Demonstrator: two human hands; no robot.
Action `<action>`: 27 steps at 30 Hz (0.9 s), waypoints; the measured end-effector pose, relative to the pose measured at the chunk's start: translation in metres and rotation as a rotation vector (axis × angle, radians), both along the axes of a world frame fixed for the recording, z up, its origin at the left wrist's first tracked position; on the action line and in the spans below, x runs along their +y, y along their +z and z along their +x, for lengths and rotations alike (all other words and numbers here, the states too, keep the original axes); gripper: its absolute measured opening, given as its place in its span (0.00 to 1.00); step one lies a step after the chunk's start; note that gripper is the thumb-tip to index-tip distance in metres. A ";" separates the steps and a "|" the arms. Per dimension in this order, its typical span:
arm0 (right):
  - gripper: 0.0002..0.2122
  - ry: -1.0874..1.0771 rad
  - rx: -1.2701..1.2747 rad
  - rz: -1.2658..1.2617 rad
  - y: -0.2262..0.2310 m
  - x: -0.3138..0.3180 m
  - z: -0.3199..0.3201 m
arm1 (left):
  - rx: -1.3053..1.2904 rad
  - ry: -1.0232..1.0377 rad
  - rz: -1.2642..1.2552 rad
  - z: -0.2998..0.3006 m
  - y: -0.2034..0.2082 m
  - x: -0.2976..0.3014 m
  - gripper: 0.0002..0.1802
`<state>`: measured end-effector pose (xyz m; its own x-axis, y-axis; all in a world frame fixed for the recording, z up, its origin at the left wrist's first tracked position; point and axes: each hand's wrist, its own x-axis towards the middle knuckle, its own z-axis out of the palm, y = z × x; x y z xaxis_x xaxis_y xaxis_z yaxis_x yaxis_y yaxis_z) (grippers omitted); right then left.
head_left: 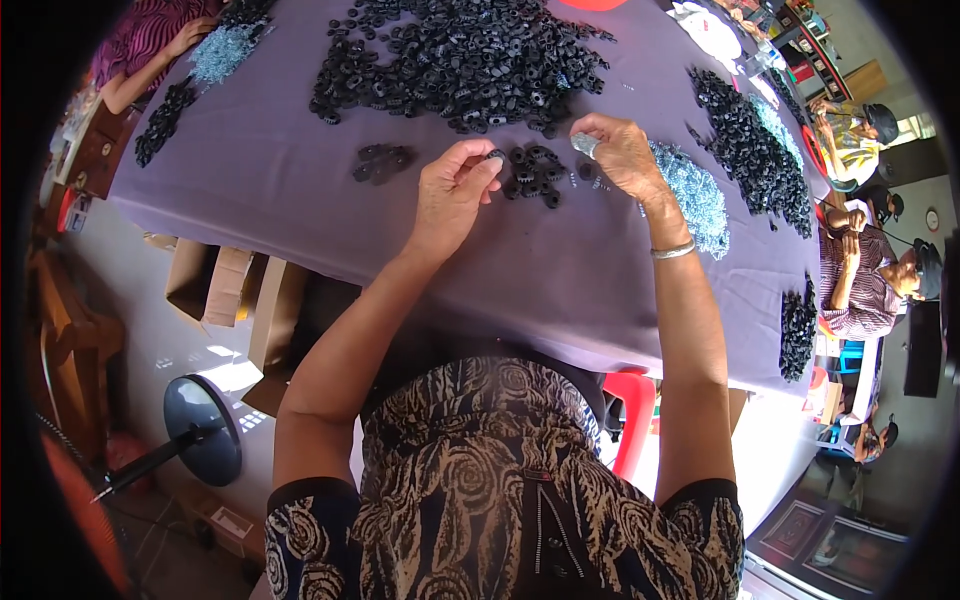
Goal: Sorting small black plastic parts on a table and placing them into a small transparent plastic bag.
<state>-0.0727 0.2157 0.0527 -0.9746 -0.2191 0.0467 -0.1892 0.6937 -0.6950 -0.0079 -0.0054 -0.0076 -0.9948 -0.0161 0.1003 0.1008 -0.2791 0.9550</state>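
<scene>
My left hand [452, 195] is closed in a pinch over the table, with a small black plastic part [494, 155] at its fingertips. Thumb and fingers of my right hand [628, 158] are pressed together around a small silvery-grey piece [585, 144]; its exact kind is too small to tell. Between the hands lies a small group of black ring-like parts [536, 176], with a few loose springs [600, 184] to its right. A pile of shiny metal springs [695, 200] lies beside my right wrist. Left of my left hand is a small cluster of black pieces [382, 162].
A large heap of black parts [460, 65] covers the far middle of the purple tablecloth [300, 200]. More black parts [755, 150] lie at the right. A co-worker's hand [190, 36] is at far left; other people sit at right. A red chair [630, 420] stands below the table edge.
</scene>
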 end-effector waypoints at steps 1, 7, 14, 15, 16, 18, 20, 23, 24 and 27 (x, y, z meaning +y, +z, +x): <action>0.05 0.011 -0.022 0.018 0.003 -0.003 0.002 | -0.001 0.011 -0.011 0.001 0.000 0.000 0.09; 0.06 0.195 0.237 0.297 -0.011 -0.015 0.003 | 0.012 -0.002 -0.019 -0.001 0.000 0.002 0.10; 0.05 0.152 0.213 0.348 -0.004 -0.031 0.005 | 0.018 -0.043 -0.051 0.005 0.004 0.003 0.09; 0.03 0.157 0.247 0.232 -0.008 -0.026 0.005 | 0.023 -0.041 -0.050 0.005 0.005 0.003 0.09; 0.03 0.157 0.251 0.233 -0.010 -0.022 0.005 | 0.025 -0.080 -0.031 0.004 0.005 0.003 0.09; 0.02 0.077 0.216 -0.007 -0.013 -0.016 0.010 | 0.020 -0.118 -0.012 0.006 0.006 0.004 0.09; 0.03 0.109 0.022 -0.387 -0.012 -0.013 0.016 | 0.051 -0.173 -0.020 0.008 0.008 0.006 0.09; 0.04 0.205 -0.076 -0.622 -0.008 -0.013 0.036 | 0.053 -0.229 -0.018 0.014 0.013 0.008 0.09; 0.04 0.221 -0.118 -0.669 -0.006 -0.013 0.043 | 0.053 -0.233 -0.019 0.017 0.014 0.009 0.09; 0.05 0.237 -0.139 -0.696 -0.010 -0.009 0.059 | 0.034 -0.315 0.002 0.021 0.013 0.015 0.10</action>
<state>-0.0132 0.2069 0.0422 -0.9119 -0.3890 0.1310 -0.1573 0.0362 -0.9869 0.0135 0.0096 0.0050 -0.9470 0.2921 0.1338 0.0408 -0.3037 0.9519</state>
